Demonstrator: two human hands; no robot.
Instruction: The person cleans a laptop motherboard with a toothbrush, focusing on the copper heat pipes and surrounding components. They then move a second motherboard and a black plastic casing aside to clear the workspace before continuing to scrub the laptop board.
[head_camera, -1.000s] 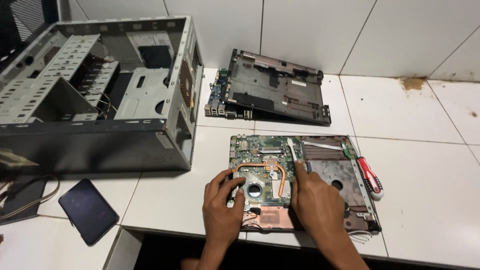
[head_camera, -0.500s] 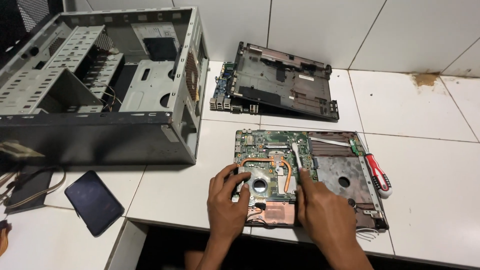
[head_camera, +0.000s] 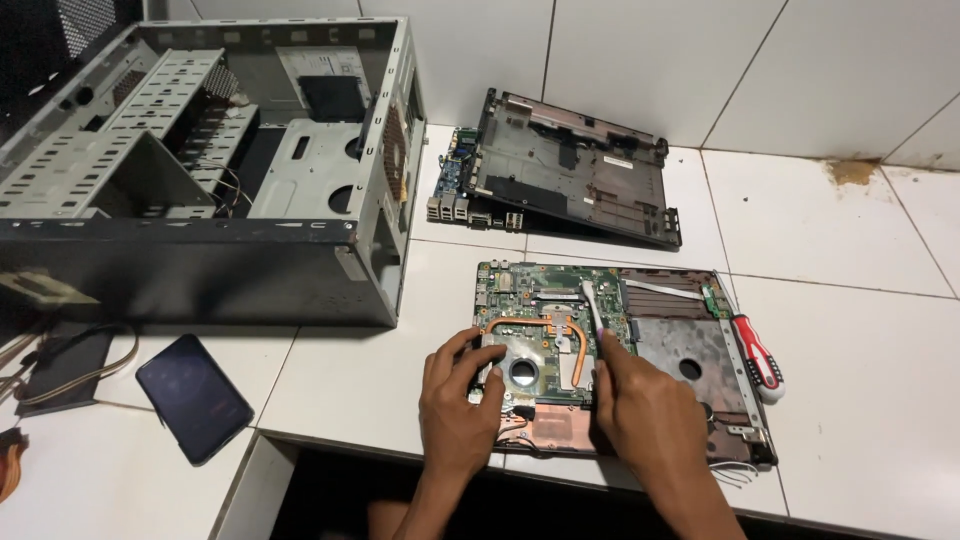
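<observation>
Opened laptop base (head_camera: 690, 350) lies flat near the front edge of the white tiled desk (head_camera: 850, 330), green circuit board (head_camera: 545, 320) exposed on its left half with copper heat pipe (head_camera: 575, 340) curving across it. Left hand (head_camera: 460, 405) rests palm-down on the board's lower left corner, fingers spread over the fan area, not closed on anything. Right hand (head_camera: 645, 410) is closed on a slim white tool (head_camera: 592, 305), tip pointing up-board, just right of the heat pipe; what the tip touches cannot be told. Red-handled screwdriver (head_camera: 758, 358) lies at the laptop's right edge, partly off the frame. A second dark laptop shell (head_camera: 575, 165) leans on the back wall over a small blue board (head_camera: 455, 185); large grey computer case (head_camera: 200, 160) stands left, dark phone (head_camera: 193, 397) beside it near the desk edge. Risks, as judged: the tool slipping under pressure could scratch tracks or knock off small parts near the pipe; prying against the pipe could bend it; the left palm bearing on the board may flex it or pass static; the laptop sits close to the desk's front edge, so a hard push toward the body could slide it off; screwdriver could roll if the frame is nudged
</observation>
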